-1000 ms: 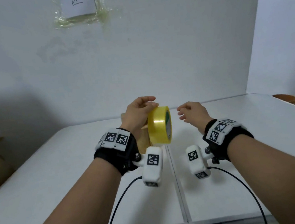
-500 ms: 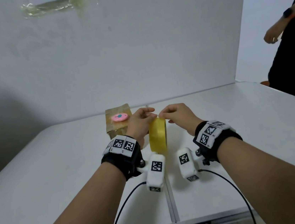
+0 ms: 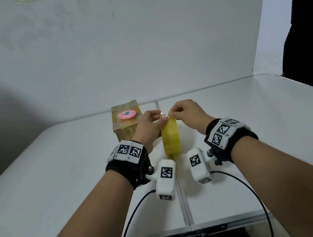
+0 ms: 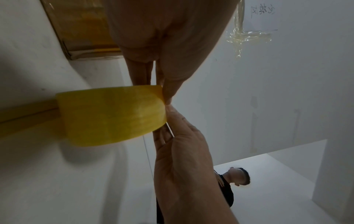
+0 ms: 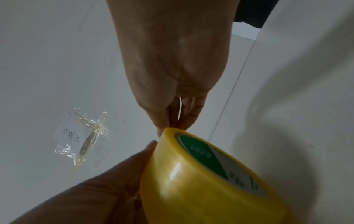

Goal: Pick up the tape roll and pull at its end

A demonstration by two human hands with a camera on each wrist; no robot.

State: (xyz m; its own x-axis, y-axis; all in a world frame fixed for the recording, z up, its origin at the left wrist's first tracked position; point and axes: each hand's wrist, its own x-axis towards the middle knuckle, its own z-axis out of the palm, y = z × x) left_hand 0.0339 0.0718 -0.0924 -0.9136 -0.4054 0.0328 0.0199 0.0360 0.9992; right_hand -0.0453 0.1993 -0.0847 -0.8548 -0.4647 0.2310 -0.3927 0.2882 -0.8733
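The right hand (image 3: 186, 115) had come across to pinch the loose tape end atop the yellow tape roll (image 3: 171, 138), its grip joining the left hand (image 3: 149, 128), whose fingers held the roll upright on the counter (image 3: 59, 169).

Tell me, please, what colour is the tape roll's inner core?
Green, with pale print; the tape roll shows it best from the right wrist.
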